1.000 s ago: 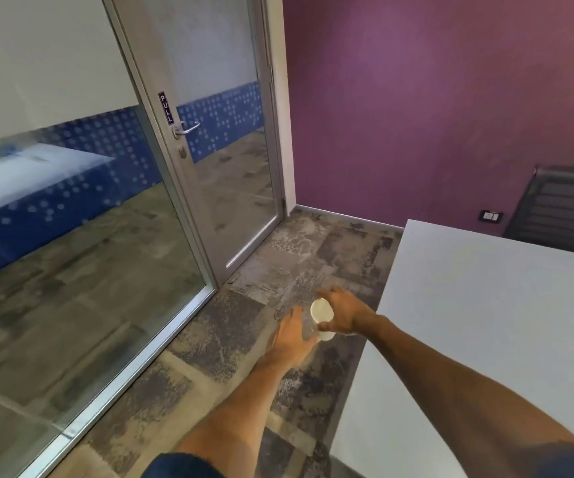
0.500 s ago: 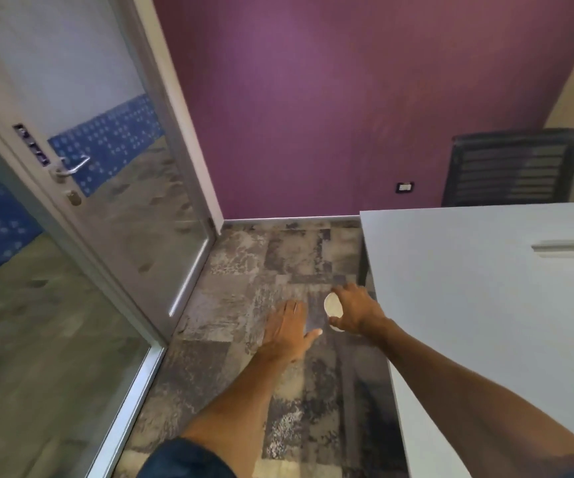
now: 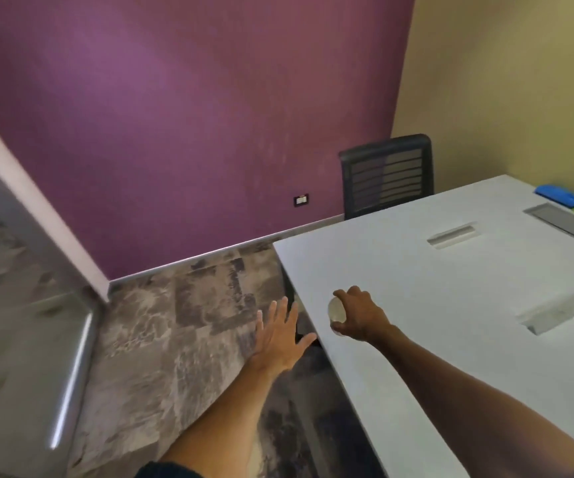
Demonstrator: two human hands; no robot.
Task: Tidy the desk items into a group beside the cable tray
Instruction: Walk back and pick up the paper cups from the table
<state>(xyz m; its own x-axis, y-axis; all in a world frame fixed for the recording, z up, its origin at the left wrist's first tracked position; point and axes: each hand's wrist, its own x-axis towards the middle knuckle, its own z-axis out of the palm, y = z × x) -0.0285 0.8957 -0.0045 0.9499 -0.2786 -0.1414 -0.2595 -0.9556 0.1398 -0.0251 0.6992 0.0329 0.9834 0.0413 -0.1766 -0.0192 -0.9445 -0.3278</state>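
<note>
The small white cup (image 3: 336, 310) sits in your right hand (image 3: 361, 317), fingers and thumb curled round it, over the desk (image 3: 451, 305) near its left edge. Your left hand (image 3: 278, 336) is just beside it above the carpet (image 3: 175, 339), flat, fingers spread, holding nothing. The cable tray (image 3: 568, 224) lies well apart, far right.

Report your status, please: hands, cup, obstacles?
Left hand open, empty. Right hand grips white cup above desk. No obstacle seen toward cable tray.
</note>
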